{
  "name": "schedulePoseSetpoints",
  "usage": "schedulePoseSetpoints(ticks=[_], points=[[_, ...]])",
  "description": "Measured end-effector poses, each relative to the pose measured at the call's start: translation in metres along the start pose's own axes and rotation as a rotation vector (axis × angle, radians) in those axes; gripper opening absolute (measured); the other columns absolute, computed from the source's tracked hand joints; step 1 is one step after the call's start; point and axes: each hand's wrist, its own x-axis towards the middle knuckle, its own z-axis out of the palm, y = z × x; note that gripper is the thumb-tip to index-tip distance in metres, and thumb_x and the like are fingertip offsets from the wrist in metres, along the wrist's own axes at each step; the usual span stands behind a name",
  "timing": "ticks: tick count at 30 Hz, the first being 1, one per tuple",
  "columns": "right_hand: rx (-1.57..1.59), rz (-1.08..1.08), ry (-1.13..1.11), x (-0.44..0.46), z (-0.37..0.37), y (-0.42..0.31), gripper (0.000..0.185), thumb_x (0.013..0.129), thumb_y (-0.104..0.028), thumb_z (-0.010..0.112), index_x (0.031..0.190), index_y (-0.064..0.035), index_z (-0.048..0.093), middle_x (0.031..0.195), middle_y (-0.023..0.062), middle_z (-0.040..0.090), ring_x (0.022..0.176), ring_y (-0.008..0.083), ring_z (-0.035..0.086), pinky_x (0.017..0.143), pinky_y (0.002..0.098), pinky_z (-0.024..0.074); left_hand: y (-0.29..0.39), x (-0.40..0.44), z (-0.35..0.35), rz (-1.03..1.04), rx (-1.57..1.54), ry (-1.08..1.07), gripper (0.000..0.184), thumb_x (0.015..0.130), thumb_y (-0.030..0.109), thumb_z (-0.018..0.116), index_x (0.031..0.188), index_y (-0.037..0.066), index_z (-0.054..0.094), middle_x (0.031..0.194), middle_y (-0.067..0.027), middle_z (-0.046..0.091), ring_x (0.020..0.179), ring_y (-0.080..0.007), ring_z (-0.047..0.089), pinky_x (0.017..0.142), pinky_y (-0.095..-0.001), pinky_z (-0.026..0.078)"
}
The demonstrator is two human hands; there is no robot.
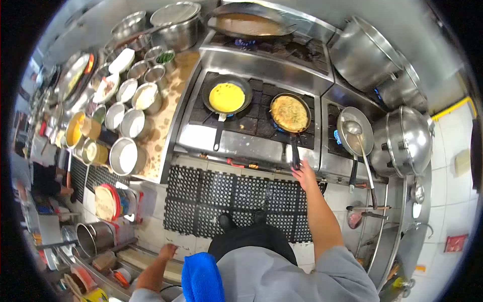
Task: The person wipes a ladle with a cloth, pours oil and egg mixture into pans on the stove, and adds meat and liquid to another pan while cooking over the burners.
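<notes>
My right hand (305,176) is at the end of the black handle of a frying pan (295,146), its fingers touching or just beside the handle tip; a firm grip cannot be made out. In that pan lies a round browned omelette (290,114). To its left, a second pan (245,98) on the stove holds a flat yellow egg round (226,97), its handle pointing toward me. My left hand (169,250) hangs low on the left, away from the stove, with fingers curled together; what they hold, if anything, is too small to tell.
A grey pan with a ladle (353,128) sits on the right burner, beside large steel pots (365,53). A wide wok (249,25) stands at the back. Steel containers (126,156) crowd the left counter. A black rubber mat (191,201) covers the floor.
</notes>
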Motion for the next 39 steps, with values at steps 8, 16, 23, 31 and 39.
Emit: schedulePoseSetpoints(ticks=[8,16,23,31,39], points=[[-0.264,0.133,-0.203,0.004,0.052,-0.034,0.023,0.084,-0.028,0.058,0.091,-0.0104,0.046,0.070,0.0014,0.051,0.048,0.0114,0.045,0.043,0.0257,0.0397,0.150,-0.049,-0.011,-0.577,-1.056,0.220,0.031,0.084,0.022,0.053,0.100,-0.004,0.057,0.088,-0.0117,0.063,0.076,-0.0221,0.064,0.060,-0.0308,0.051],[-0.115,0.130,-0.223,0.017,0.029,-0.022,0.023,0.084,-0.029,0.060,0.086,-0.0125,0.044,0.066,-0.0005,0.047,0.049,0.0086,0.045,0.038,0.0230,0.0327,0.205,-0.030,0.063,-0.364,-0.581,0.131,0.030,0.084,0.023,0.053,0.102,-0.001,0.057,0.088,-0.0101,0.063,0.076,-0.0207,0.064,0.058,-0.0321,0.050],[-0.152,0.056,-0.265,0.030,0.014,-0.013,0.026,0.085,-0.031,0.059,0.089,-0.0114,0.043,0.066,0.0005,0.047,0.044,0.0085,0.044,0.035,0.0229,0.0335,0.225,-0.015,0.028,-0.273,-0.527,0.223,0.030,0.084,0.024,0.053,0.102,0.000,0.057,0.088,-0.0099,0.063,0.076,-0.0205,0.065,0.057,-0.0329,0.050],[-0.344,0.117,-0.358,-0.020,-0.062,0.019,0.044,0.088,-0.048,0.045,0.111,-0.0109,0.048,0.080,0.0039,0.059,0.063,0.0117,0.055,0.055,0.0230,0.0438,0.249,0.005,0.001,-0.613,-1.205,0.249,0.031,0.084,0.026,0.053,0.101,0.001,0.057,0.088,-0.0098,0.063,0.077,-0.0216,0.064,0.057,-0.0339,0.049],[0.328,-0.112,0.387,-0.104,-0.535,0.178,0.029,0.086,-0.035,0.051,0.097,-0.0087,0.056,0.071,0.0031,0.058,0.060,0.0169,0.057,0.050,0.0330,0.0482,0.213,0.043,0.026,-0.216,-0.376,-0.003,0.026,0.084,0.027,0.051,0.091,0.003,0.060,0.086,-0.0129,0.063,0.080,-0.0270,0.063,0.067,-0.0388,0.048]])
